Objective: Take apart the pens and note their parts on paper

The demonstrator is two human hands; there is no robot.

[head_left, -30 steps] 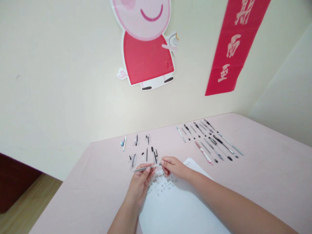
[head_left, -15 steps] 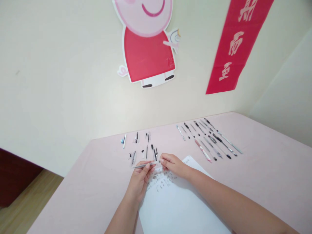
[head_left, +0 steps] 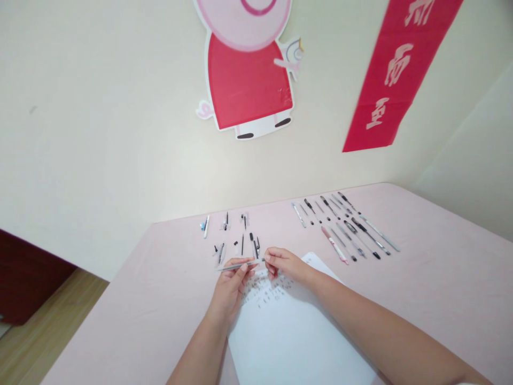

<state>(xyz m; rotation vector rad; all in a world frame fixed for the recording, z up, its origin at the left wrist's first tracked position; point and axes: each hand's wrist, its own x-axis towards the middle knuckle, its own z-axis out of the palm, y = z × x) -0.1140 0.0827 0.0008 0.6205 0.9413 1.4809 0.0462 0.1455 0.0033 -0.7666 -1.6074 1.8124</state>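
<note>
A slim translucent pen (head_left: pixel 232 266) lies level across the fingers of my left hand (head_left: pixel 230 283), pinched under the thumb. My right hand (head_left: pixel 282 263) closes its fingertips around the dark right end of the same pen. Whether a cap sits at that end is too small to tell. Both hands are above a white sheet of paper (head_left: pixel 296 331) with handwritten dark marks near its top. Just beyond my left hand lie several pen parts, among them a black-ended pen (head_left: pixel 253 244) and a thin dark refill (head_left: pixel 242 244).
Two rows of pens lie at the right, including a pink and white pen (head_left: pixel 334 245) and a long pale blue pen (head_left: pixel 379 232). A white pen (head_left: pixel 206 226) lies at the far left of the pink-covered table (head_left: pixel 160 305). A wall stands behind the table.
The view has shifted slightly. Both hands still hold the pen in nearly the same pose, with the right fingertips at its end.
</note>
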